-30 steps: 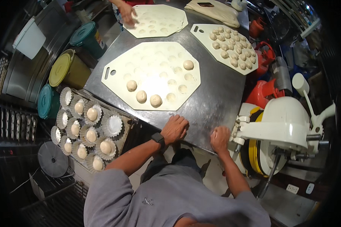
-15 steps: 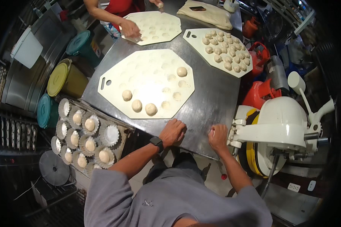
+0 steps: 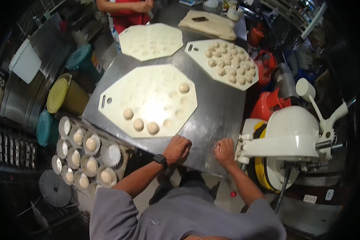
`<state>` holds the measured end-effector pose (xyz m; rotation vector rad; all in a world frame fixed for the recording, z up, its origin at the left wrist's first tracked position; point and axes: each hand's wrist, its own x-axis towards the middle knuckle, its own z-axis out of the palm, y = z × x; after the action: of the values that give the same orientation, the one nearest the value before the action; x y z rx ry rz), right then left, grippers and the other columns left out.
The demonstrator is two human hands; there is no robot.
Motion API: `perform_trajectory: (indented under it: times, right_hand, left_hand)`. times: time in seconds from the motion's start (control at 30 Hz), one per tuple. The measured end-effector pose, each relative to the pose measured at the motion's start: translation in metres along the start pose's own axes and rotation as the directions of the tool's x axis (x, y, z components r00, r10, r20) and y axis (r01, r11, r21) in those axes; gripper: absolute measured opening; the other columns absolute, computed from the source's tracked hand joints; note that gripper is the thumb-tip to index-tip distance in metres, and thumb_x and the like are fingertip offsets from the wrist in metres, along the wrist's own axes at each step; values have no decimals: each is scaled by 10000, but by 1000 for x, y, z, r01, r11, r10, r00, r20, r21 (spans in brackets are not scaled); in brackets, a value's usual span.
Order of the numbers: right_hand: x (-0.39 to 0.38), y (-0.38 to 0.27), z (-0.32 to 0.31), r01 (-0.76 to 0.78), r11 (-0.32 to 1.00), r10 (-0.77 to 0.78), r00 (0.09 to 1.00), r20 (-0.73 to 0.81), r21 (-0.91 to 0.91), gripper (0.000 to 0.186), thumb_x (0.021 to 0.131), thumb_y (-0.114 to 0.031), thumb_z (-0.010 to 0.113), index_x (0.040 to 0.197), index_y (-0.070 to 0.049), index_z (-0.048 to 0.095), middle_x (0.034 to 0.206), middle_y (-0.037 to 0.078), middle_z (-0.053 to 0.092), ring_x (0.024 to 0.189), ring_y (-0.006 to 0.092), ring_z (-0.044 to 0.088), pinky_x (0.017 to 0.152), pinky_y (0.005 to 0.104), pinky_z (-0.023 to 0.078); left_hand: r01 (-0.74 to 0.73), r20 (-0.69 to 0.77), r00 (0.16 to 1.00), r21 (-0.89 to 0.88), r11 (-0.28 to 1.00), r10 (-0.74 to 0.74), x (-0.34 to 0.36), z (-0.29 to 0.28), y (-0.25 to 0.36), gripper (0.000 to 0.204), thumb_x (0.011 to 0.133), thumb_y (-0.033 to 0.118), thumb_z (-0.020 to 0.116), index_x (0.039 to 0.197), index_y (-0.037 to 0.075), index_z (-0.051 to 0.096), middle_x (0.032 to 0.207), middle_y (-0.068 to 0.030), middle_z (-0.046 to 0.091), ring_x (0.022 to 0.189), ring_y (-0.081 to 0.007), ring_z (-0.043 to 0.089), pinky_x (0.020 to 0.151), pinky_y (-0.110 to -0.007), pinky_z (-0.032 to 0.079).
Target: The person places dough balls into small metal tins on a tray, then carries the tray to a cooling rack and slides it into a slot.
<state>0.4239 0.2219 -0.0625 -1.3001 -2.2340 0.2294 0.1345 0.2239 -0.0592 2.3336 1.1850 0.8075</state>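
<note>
Person in grey shirt at a steel table (image 3: 207,126), both hands at its near edge. Left hand (image 3: 178,149), dark watch (image 3: 160,160) on that wrist: fingers bent under, palm down and hidden from me, so can't tell if it grips anything. Right hand (image 3: 225,153): curled into a fist, knuckles up, inside of it out of sight. The two hands stand apart, bare metal between.

Nearest thing: pale dimpled board (image 3: 148,82), flat on the table, its near edge just beyond the left hand; can't tell if they touch. Three dough balls (image 3: 138,124) sit along its near left side, one more dough ball (image 3: 183,87) at the far right. Slot and round hole at its left end.

Second dimpled board (image 3: 148,37) behind it, by a co-worker in a red apron (image 3: 128,21). Third board (image 3: 195,49), far right, crowded with dough pieces (image 3: 229,60). Behind that, a slab of dough (image 3: 208,29), dark phone-like slab (image 3: 200,19) on top.

Lower left, beside the table: fluted cups (image 3: 104,154) in rows, most with a dough ball inside. Right of the right hand: big white machine (image 3: 294,128), yellow band on it. Red gas cylinder (image 3: 268,106) behind.
</note>
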Motion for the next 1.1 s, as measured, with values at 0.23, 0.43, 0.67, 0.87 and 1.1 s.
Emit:
perform_trajectory:
  times: [0.23, 0.43, 0.67, 0.87, 1.1]
  right_hand:
    - [57, -8, 35, -228, 973, 228, 963, -144, 16, 93, 826, -90, 591, 905, -44, 602, 912, 156, 584, 901, 368, 550, 860, 492, 440]
    - [-19, -10, -6, 34, 993, -33, 999, -5, 112, 96, 838, -112, 616, 895, -39, 588, 918, 171, 578, 924, 397, 537, 861, 500, 438]
    - [84, -1, 18, -269, 963, 270, 950, -154, 31, 92, 833, -104, 621, 882, -34, 587, 935, 175, 587, 936, 391, 550, 865, 508, 439]
    - [-19, -28, 8, 8, 992, -10, 1000, 17, 126, 94, 831, -112, 634, 890, -47, 601, 946, 166, 584, 954, 369, 548, 868, 503, 437]
    - [58, -8, 17, -216, 976, 220, 955, -197, 41, 94, 839, -105, 630, 859, -22, 591, 919, 178, 600, 909, 386, 555, 841, 503, 444]
  left_hand:
    - [104, -43, 994, 11, 995, -104, 61, 25, 39, 247, 801, 101, 693, 1037, 61, 632, 914, -125, 619, 917, -330, 583, 833, -420, 483]
    - [49, -8, 999, -159, 986, -51, -17, 9, 22, 319, 842, 85, 673, 1152, 40, 614, 955, -164, 605, 932, -362, 562, 900, -447, 461]
    - [107, -41, 993, -4, 994, -107, 69, 10, 33, 179, 819, 84, 664, 996, 74, 639, 944, -115, 647, 931, -328, 582, 859, -421, 481]
    - [166, -29, 985, -146, 975, -172, -18, 30, 45, 194, 840, 125, 670, 1023, 66, 643, 949, -128, 634, 927, -352, 572, 859, -431, 470]
    - [89, 58, 995, -20, 996, -87, 32, -7, 58, 146, 830, 102, 638, 968, 57, 621, 936, -142, 611, 930, -346, 561, 851, -441, 463]
